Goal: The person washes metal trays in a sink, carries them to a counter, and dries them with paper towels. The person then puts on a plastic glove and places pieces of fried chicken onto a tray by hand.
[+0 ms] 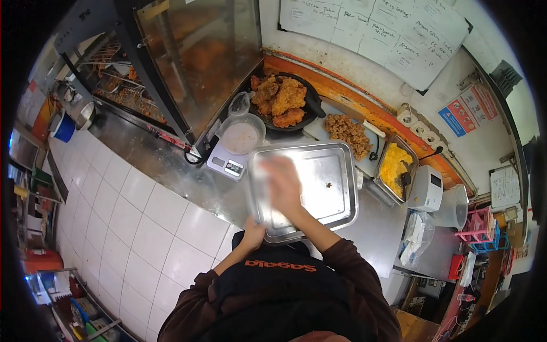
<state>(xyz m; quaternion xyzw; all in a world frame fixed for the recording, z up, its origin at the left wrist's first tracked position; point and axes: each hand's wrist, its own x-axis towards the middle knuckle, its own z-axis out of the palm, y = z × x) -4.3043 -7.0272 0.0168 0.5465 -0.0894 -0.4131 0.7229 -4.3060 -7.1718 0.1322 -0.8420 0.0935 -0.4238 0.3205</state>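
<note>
A rectangular metal tray [330, 196] is in front of me, its near edge close to my apron. My left hand [254, 235] grips the tray's near left corner, fingers partly hidden by the rim. Above the tray's left part is my right hand [279, 181], smeared by motion; its fingers cannot be made out. A small dark crumb lies on the shiny tray bottom. Just left of the tray stands a digital kitchen scale [225, 162] with a plastic bowl [244, 135] of pale contents on it.
Behind the tray are a black pan [310, 117] of fried chicken [285, 100], chopped brown pieces [347, 132] on a board, and a metal container [411, 191] of yellow food [395, 165]. A glass display cabinet [199, 51] stands at left. A white device [426, 188] is at right.
</note>
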